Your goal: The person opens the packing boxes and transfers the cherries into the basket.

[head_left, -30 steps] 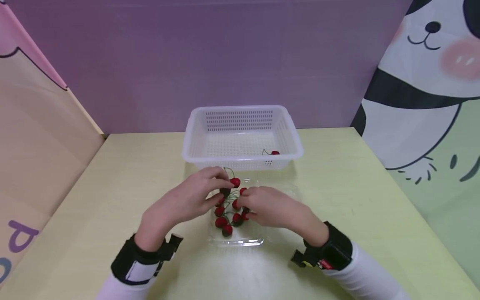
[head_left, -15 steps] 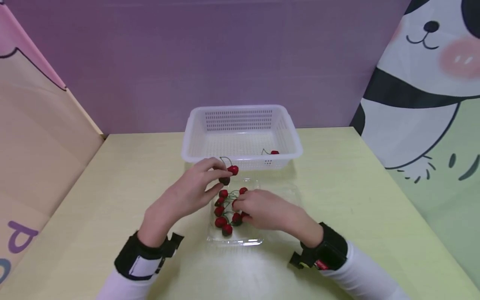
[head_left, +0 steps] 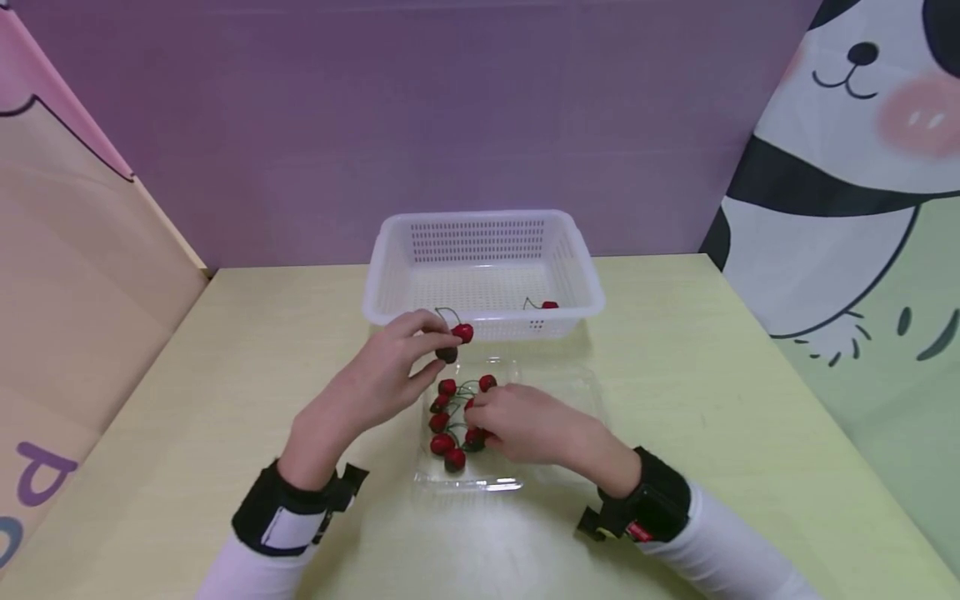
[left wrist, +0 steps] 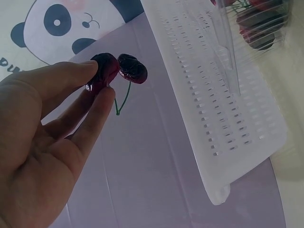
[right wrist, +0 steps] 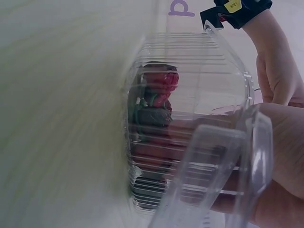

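In the head view my left hand (head_left: 386, 367) is raised between the white basket (head_left: 483, 316) and the clear plastic box (head_left: 468, 483). Thumb and fingers pinch one fruit of a joined pair of cherries (left wrist: 108, 71), its twin hanging beside it on a bent green stem (left wrist: 124, 102). My right hand (head_left: 532, 423) reaches into the clear box, fingers down among several red cherries (head_left: 441, 444) with green stems. The box's ribbed wall (right wrist: 190, 47) blurs those fingertips in the right wrist view, so whether they grip a cherry is hidden.
Inside the basket, near its front right, lies a red cherry (head_left: 550, 305) with a stem. The box's transparent lid (head_left: 581, 387) spreads to the right of the box. A purple backdrop (head_left: 465, 125) rises behind the pale table (head_left: 300, 317).
My left hand has lifted the pair of cherries up and away from the box, toward the basket's front rim. The right hand has shifted slightly, staying over the box's cherries.
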The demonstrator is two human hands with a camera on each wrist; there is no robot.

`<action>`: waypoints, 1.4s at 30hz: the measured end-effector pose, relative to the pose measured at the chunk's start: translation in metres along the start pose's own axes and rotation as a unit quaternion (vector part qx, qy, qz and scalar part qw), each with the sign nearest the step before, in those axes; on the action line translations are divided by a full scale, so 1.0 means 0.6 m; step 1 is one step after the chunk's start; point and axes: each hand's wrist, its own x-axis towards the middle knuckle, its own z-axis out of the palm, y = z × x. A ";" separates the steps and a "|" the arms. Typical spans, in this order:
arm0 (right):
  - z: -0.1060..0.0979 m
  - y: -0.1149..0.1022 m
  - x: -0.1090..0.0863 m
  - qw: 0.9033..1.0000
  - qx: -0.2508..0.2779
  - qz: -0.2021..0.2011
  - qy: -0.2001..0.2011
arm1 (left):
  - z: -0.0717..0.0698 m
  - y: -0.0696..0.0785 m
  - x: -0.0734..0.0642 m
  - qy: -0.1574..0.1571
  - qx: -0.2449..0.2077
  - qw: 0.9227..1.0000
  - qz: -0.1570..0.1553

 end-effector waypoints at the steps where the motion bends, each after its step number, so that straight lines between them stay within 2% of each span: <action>1: 0.001 0.000 0.000 1.000 -0.001 0.001 0.000 | 0.000 0.000 0.000 0.002 0.001 1.000 -0.002; 13: 0.005 -0.002 0.003 1.000 0.006 0.022 -0.006 | -0.001 -0.006 0.001 0.047 0.009 0.999 -0.026; 27: 0.009 -0.005 0.005 0.999 0.012 0.033 -0.015 | 0.006 -0.036 0.005 0.107 0.029 0.992 -0.059; 31: 0.009 -0.007 0.004 0.999 0.013 0.033 -0.016 | 0.010 -0.047 0.007 0.124 0.034 0.989 -0.079; 36: 0.007 -0.007 0.003 0.999 0.005 0.030 -0.011 | 0.012 -0.060 0.009 0.129 0.031 0.985 -0.113; 42: 0.000 -0.001 0.000 1.000 -0.004 0.011 0.000 | 0.016 -0.076 0.012 0.124 0.031 0.983 -0.131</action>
